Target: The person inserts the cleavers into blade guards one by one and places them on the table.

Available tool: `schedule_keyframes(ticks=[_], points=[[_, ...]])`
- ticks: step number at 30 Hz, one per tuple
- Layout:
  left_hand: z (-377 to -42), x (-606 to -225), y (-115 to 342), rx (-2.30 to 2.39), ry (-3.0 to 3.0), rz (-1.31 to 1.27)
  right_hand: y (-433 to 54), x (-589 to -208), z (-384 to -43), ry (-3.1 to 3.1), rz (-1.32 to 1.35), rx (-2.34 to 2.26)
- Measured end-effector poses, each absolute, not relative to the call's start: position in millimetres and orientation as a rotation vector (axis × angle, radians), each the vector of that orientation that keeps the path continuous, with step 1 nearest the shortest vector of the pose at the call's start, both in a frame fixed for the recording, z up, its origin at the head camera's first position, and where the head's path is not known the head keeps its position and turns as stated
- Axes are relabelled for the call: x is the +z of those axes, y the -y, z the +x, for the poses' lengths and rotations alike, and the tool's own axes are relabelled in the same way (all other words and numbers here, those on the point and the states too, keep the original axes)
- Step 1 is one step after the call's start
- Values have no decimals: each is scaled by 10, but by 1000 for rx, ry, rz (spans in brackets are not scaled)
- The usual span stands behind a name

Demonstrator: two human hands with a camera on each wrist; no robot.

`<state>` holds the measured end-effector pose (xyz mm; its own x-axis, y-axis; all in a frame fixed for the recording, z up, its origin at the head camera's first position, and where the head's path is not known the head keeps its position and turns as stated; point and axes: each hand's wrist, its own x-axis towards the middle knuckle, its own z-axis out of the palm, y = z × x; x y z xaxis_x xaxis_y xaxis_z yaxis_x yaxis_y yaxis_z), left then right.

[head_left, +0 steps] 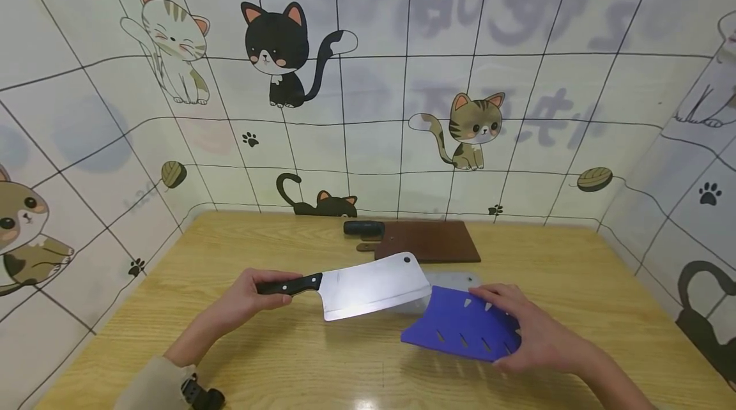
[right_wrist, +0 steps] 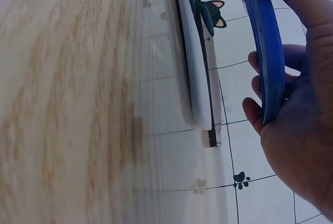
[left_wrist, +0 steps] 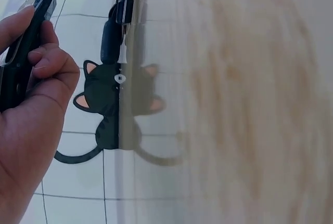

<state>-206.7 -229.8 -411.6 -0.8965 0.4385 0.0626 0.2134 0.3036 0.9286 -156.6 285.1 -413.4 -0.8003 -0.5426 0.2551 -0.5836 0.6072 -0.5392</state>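
Observation:
In the head view my left hand (head_left: 259,292) grips the black handle of a cleaver (head_left: 374,285), whose broad steel blade points right above the table. The left wrist view shows fingers and thumb around that handle (left_wrist: 23,52). My right hand (head_left: 540,333) holds a blue slotted plastic piece (head_left: 460,327) by its right end, tilted above the table. In the right wrist view the blue piece (right_wrist: 268,52) appears edge-on between thumb and fingers. The blade's right end lies close to the blue piece; I cannot tell whether they touch.
Behind the cleaver lies a whitish cutting board (head_left: 454,280), partly hidden. Farther back, near the wall, is a brown cutting board (head_left: 428,241) with a black handle (head_left: 363,228) beside it. Cat-printed walls (head_left: 374,78) border the wooden table (head_left: 247,352).

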Motion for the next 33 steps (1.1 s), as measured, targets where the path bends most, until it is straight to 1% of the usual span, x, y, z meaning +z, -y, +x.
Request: schedule_keyframes(ticks=[8, 19, 26, 33], points=[[-2042, -4044, 2228, 1619, -2355, 623, -2817, -4058, -1582, 2776, 759, 870], [-2061, -4001, 2278, 1632, -2326, 670, -2751, -4061, -1603, 2699, 749, 823], [-2075, -3973, 2351, 1579, -2267, 788, -2799, -4080, -1605, 2676, 797, 781], [-2066, -3948, 2391, 1501, -2192, 908, -2850, -4103, -1600, 2674, 764, 757]])
